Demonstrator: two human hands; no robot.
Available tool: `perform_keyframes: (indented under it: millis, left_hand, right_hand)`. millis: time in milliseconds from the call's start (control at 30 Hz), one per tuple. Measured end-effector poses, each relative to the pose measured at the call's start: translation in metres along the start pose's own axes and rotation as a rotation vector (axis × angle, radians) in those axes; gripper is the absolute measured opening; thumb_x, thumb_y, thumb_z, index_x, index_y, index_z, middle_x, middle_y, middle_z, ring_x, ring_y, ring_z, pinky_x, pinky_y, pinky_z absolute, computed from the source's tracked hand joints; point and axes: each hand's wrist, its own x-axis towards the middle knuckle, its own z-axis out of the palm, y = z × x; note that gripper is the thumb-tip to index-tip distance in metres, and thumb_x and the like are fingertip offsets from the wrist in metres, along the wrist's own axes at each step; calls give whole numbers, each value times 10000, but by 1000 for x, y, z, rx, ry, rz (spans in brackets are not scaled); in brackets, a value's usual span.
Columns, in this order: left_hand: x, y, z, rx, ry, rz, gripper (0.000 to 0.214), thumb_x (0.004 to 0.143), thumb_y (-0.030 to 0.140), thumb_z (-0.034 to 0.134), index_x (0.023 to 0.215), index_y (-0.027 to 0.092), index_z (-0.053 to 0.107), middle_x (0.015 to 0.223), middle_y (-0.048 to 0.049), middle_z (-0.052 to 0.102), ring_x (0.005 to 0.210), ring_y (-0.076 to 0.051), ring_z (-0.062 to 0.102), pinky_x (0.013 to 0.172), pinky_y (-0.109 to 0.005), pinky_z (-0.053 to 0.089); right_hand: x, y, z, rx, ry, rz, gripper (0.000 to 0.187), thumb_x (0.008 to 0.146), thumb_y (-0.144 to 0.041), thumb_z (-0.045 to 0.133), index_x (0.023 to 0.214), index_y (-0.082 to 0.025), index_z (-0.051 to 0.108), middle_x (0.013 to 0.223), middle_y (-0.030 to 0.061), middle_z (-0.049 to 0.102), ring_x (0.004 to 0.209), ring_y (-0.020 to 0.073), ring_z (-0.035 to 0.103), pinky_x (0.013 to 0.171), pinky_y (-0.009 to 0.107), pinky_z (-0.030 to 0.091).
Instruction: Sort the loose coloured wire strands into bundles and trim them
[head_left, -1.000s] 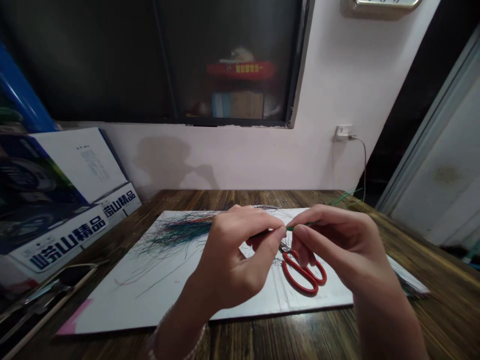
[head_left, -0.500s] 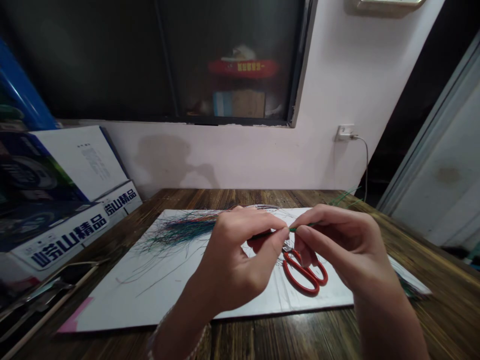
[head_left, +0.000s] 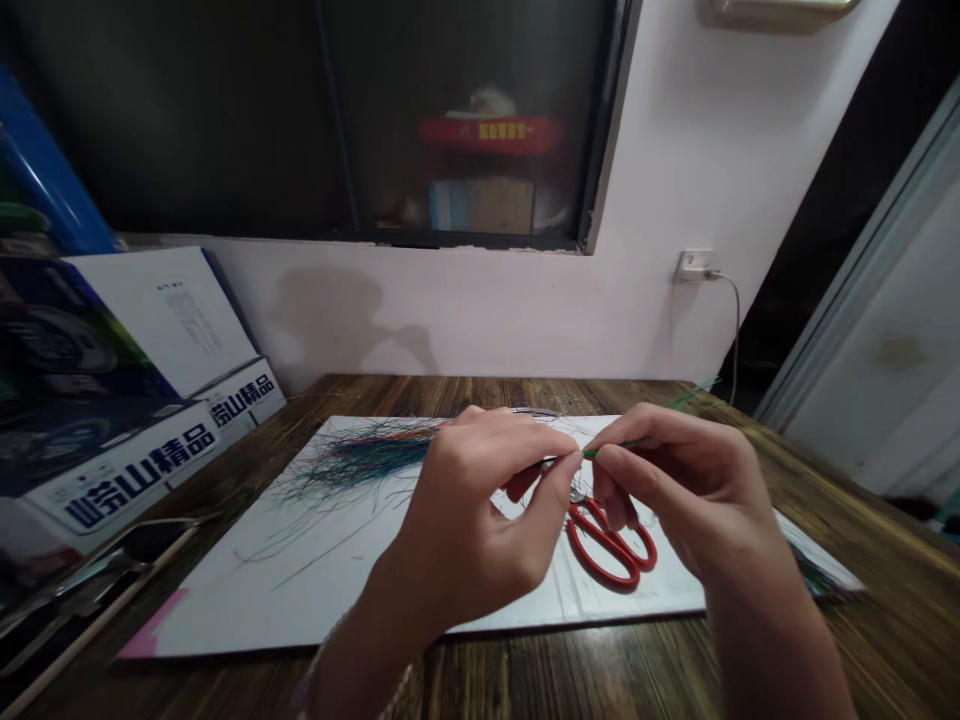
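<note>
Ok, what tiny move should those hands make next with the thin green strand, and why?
Perhaps gently pull the thin green strand straight, because the fingertips of the left hand and right hand pinch it between them. The red-handled scissors lie below, unheld.

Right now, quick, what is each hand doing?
Left hand: closed, pinching a thin green strand.
Right hand: closed, pinching the same strand.
</note>
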Motion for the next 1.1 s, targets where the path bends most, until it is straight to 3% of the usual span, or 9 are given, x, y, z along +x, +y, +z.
perform_keyframes:
  millis: [200,767,1100]
  left_hand:
    - [1,0,1,25,21,19,121,795,83,567,718,164,613,608,38,611,501,-76,413,569,-284,324]
    - [2,3,0,15,22,34,141,786,71,563,699,166,621,539,63,518,497,-73,383,560,-286,314]
    - [2,1,2,50,53,74,127,768,68,576,685,154,618,535,64,522,493,-71,376,553,-283,302]
  right_hand:
    - [0,1,0,15,3,15,81,835,-187,629,772,-160,672,568,-21,604,458,60,552,412,152,426]
    - [0,-3,2,18,21,28,73,818,-165,638,758,-160,679,571,-23,593,471,58,542,430,152,441]
    - [0,-1,3,-31,49,-26,71,813,-160,639,745,-158,659,551,-30,580,466,47,533,426,125,433]
